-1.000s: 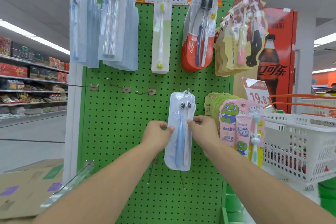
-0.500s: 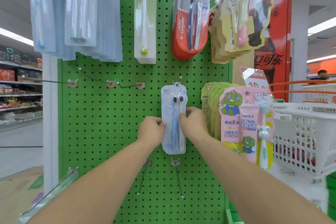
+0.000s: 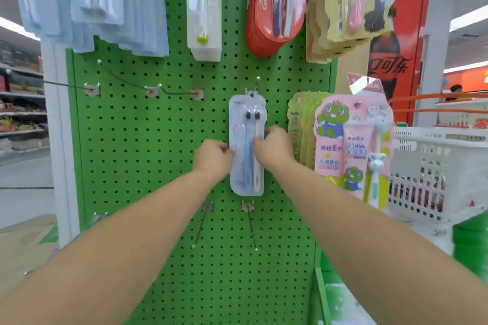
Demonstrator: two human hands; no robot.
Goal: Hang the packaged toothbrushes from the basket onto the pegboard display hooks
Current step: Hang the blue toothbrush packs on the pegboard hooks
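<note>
— What are the fingers doing?
— Both are pinching: left hand [image 3: 213, 158] and right hand [image 3: 274, 149] are gripping the toothbrush pack [image 3: 246, 145] by its edges.
— Where's it sitting?
— Hanging on a hook [image 3: 255, 90] (mid pegboard [image 3: 148, 155]), basket [image 3: 438, 174] waiting right.

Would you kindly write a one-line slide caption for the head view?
Both hands, left and right, grip a toothbrush pack on a hook of the green pegboard.

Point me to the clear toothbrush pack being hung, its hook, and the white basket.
clear toothbrush pack [image 3: 244, 179], head view, lower blister face.
hook [image 3: 255, 88], head view, wire just above the pack's hang hole.
white basket [image 3: 433, 137], head view, top rim.
</note>
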